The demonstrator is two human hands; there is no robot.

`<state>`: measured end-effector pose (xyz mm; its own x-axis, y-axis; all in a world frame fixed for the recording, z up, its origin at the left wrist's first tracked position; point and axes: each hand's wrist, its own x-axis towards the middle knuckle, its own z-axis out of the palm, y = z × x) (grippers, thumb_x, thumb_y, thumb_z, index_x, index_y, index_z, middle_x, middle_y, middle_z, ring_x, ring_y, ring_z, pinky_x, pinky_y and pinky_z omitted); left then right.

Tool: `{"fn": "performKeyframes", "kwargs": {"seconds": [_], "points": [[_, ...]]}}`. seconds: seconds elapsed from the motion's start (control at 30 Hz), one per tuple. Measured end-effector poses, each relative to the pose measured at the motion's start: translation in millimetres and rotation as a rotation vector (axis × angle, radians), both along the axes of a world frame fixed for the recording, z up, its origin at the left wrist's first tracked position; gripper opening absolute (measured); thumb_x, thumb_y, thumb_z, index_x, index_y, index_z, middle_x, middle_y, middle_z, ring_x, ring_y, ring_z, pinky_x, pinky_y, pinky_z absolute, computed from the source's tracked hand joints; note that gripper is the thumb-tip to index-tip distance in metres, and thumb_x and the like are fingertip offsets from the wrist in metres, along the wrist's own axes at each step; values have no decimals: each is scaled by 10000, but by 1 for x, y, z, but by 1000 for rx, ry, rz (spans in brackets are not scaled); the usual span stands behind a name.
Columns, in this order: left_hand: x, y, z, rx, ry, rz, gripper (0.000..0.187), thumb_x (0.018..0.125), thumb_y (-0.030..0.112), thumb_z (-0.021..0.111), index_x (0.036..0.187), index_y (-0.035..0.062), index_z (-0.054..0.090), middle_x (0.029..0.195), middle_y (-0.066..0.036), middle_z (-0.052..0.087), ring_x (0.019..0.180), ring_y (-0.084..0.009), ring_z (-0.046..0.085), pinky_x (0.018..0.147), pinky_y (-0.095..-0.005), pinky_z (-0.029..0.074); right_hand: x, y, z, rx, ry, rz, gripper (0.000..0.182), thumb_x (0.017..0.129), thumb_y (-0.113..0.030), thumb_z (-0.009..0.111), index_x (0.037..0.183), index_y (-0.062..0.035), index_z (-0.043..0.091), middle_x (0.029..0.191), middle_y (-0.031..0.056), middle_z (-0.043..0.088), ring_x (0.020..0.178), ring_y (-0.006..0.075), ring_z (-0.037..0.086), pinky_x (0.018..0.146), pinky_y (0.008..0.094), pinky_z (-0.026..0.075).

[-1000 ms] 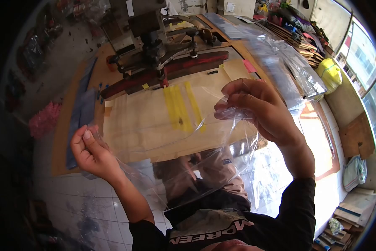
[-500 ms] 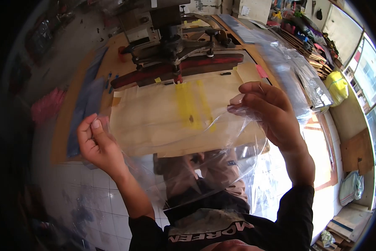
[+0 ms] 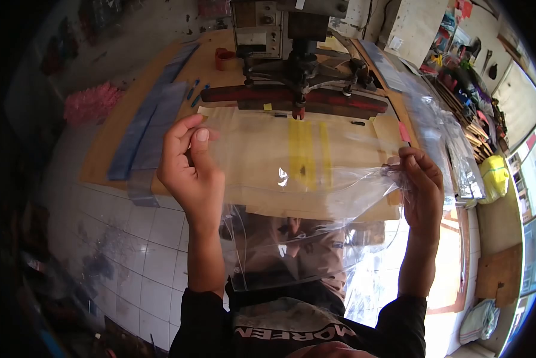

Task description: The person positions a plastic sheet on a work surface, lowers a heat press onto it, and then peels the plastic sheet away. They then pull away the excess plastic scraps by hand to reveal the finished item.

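A clear plastic sheet [image 3: 339, 191] stretches between my two hands, sagging in folds toward my lap. My left hand [image 3: 190, 161] pinches its left upper corner between thumb and fingers. On the other side, my right hand [image 3: 424, 182] is closed on the sheet's right edge, where the plastic is bunched. Under the sheet lies a tan work surface [image 3: 250, 143] with yellow tape strips [image 3: 302, 149] across its middle. Just behind the sheet is a long dark red press bar [image 3: 292, 100], fixed to a black metal mount [image 3: 304, 65].
A machine box with dials [image 3: 259, 30] stands at the back. Bluish plastic strips [image 3: 154, 128] and pens [image 3: 193, 89] lie at left, near an orange tape roll [image 3: 225, 59]. Clear plastic [image 3: 462, 167] is piled at right, beside a yellow bag [image 3: 493, 179]. Pink material [image 3: 92, 104] sits far left.
My view has shifted left, so the machine appears farther right. My left hand has risen toward the work surface's upper left corner; my right hand has lowered slightly, both still holding the sheet.
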<state>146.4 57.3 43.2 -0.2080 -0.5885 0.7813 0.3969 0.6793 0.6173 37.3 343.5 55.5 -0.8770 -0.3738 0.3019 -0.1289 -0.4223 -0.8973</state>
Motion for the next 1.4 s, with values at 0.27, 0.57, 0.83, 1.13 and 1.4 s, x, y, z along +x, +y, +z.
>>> {"fn": "performKeyframes", "kwargs": {"seconds": [0.27,0.57,0.83,1.13,1.4], "points": [[-14,-1,-8,107,-55,-46,167,903,50,534,1050,-3,594,796,-32,633,580,-6,428,518,-161,310,-5,3,-9,3,71,-31,234,926,-160,541,1017,52,581,845,142,672,780,201,671,739,309,537],[-22,-6,-14,109,-66,-44,132,901,61,539,992,2,613,785,-24,633,534,1,383,477,-165,271,-7,0,-9,62,90,-104,256,944,-185,504,983,57,579,815,132,665,722,189,666,683,295,538],[-20,-5,-9,138,-142,-62,113,911,61,516,930,-26,585,783,-62,619,733,-111,580,698,-217,449,-5,-7,-6,51,62,-129,258,945,-183,482,922,52,583,770,124,650,679,178,655,647,280,527],[-16,-5,1,321,-212,-259,108,934,156,523,971,63,563,666,6,529,443,-13,382,377,-178,275,-4,-9,-2,-27,104,-158,248,948,-163,454,881,45,570,736,127,632,646,186,642,617,284,521],[-7,-1,4,312,-85,-352,143,930,138,526,1033,42,550,637,-9,517,419,-22,385,359,-190,288,-5,-2,-1,130,207,-313,222,922,-187,533,841,5,609,752,9,566,652,52,498,600,207,400]]}}
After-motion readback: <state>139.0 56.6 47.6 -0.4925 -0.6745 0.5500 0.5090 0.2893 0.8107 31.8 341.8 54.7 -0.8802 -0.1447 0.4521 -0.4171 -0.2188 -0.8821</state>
